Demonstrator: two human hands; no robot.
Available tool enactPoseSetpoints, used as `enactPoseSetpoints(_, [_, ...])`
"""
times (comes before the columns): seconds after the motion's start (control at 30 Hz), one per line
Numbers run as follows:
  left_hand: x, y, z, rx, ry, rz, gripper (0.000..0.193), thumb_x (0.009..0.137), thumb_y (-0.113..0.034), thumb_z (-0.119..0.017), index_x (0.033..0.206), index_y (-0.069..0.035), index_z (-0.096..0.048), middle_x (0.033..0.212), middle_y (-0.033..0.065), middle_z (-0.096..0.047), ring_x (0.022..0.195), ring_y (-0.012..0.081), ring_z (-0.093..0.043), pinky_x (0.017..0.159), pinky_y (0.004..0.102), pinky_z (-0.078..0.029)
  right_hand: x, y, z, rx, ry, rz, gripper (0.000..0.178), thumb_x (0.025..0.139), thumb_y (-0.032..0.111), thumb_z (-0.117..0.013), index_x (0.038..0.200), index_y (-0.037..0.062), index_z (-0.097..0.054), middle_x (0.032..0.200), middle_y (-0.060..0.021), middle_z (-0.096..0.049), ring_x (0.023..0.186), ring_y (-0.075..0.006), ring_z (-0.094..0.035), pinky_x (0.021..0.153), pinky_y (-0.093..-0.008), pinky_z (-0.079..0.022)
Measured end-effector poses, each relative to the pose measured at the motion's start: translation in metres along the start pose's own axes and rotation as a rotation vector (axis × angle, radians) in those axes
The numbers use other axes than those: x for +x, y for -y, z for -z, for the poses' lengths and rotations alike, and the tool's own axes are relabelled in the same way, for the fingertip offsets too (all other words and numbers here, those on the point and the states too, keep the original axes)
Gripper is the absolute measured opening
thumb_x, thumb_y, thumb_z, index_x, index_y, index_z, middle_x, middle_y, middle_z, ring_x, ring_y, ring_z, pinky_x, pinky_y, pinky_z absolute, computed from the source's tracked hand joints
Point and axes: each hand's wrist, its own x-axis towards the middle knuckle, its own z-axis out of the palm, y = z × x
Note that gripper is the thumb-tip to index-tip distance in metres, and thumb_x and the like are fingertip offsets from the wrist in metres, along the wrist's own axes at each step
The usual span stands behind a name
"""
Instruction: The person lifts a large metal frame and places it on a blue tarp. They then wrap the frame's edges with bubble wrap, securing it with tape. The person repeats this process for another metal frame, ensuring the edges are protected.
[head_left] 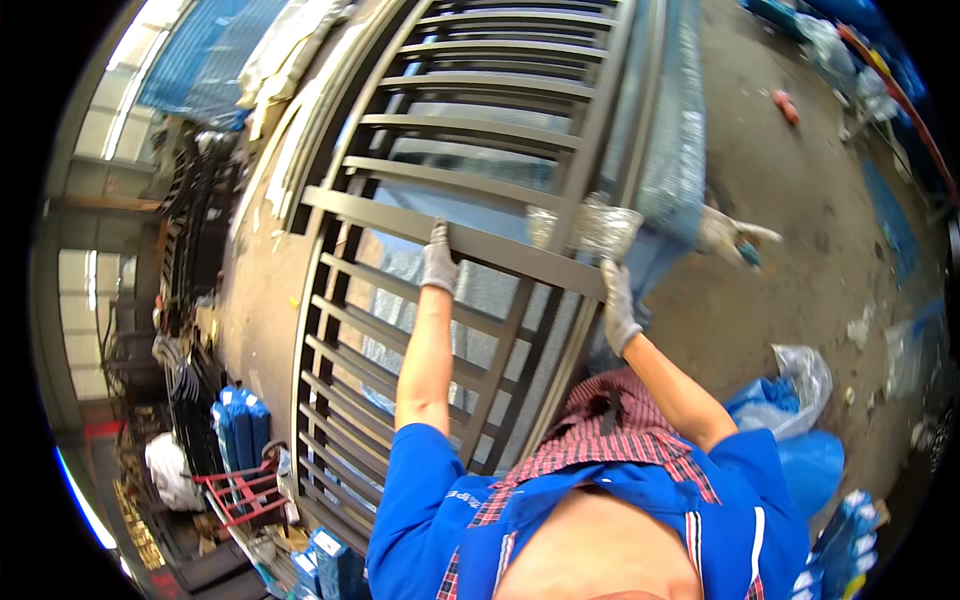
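Note:
A dark grey slatted metal railing panel (430, 228) lies in front of me on a stack of similar slatted panels. My gloved left hand (439, 262) holds its wide crossbar near the middle, fingers over the top face. At the crossbar's right end, my gloved right hand (620, 308) grips the corner; some of its fingers are hidden. Just beyond that hand, clear plastic wrap (605, 228) is bunched around the stack's side. Bluish bubble wrap (672, 150) covers the long pieces along the right.
A pale, glove-like thing (735, 238) sticks out beside the wrapped stack. Blue and clear plastic sheeting (790, 395) lies at right. On the left are a red metal frame (245, 490), a blue-wrapped bundle (240, 425) and dark metal parts (190, 400). A red object (786, 107) lies on the floor.

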Motion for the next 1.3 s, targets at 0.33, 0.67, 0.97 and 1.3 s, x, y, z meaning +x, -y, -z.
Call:
enactPoseSetpoints(0.33, [-0.246, 0.099, 0.023, 0.691, -0.034, -0.356, 0.057, 0.098, -0.034, -0.057, 0.132, 0.009, -0.043, 0.126, 0.0217, -0.050, 0.117, 0.0288, -0.050, 0.102, 0.0366, -0.038, 0.025, -0.008, 0.001, -0.151, -0.242, 0.066, 0.079, 0.089, 0.041, -0.065, 0.142, -0.0060, -0.031, 0.141, -0.0236, -0.044, 0.129, -0.0339, -0.043, 0.110, -0.0385, -0.031])
enactPoseSetpoints(0.67, [-0.348, 0.192, -0.009, 1.561, -0.284, -0.405, 0.095, 0.064, -0.052, -0.081, 0.135, -0.003, -0.042, 0.119, 0.0183, -0.058, 0.110, 0.0358, -0.055, 0.093, 0.0463, -0.043, 0.020, 0.015, 0.012, -0.578, -0.107, -0.084, 0.094, 0.084, 0.056, -0.063, 0.145, -0.0064, -0.027, 0.146, -0.0316, -0.032, 0.137, -0.0445, -0.032, 0.113, -0.0434, -0.030])
enactPoseSetpoints(0.97, [-0.344, 0.197, -0.016, 1.617, -0.397, -0.337, 0.086, 0.055, -0.048, -0.088, 0.123, -0.009, -0.052, 0.109, 0.0121, -0.061, 0.102, 0.0311, -0.060, 0.087, 0.0449, -0.047, 0.013, 0.022, 0.019, -0.691, -0.041, -0.108, 0.093, 0.086, 0.061, -0.057, 0.144, -0.0051, -0.027, 0.146, -0.0306, -0.033, 0.136, -0.0446, -0.034, 0.112, -0.0452, -0.031])
enactPoseSetpoints(1.3, [-0.366, 0.214, 0.010, 1.419, -0.405, -0.544, 0.087, 0.064, -0.035, -0.084, 0.135, -0.003, -0.044, 0.124, 0.0157, -0.058, 0.118, 0.0340, -0.052, 0.101, 0.0454, -0.040, 0.026, -0.010, 0.013, -0.614, -0.129, -0.018, 0.092, 0.083, 0.065, -0.057, 0.140, -0.0037, -0.035, 0.144, -0.0316, -0.035, 0.133, -0.0450, -0.037, 0.110, -0.0471, -0.032])
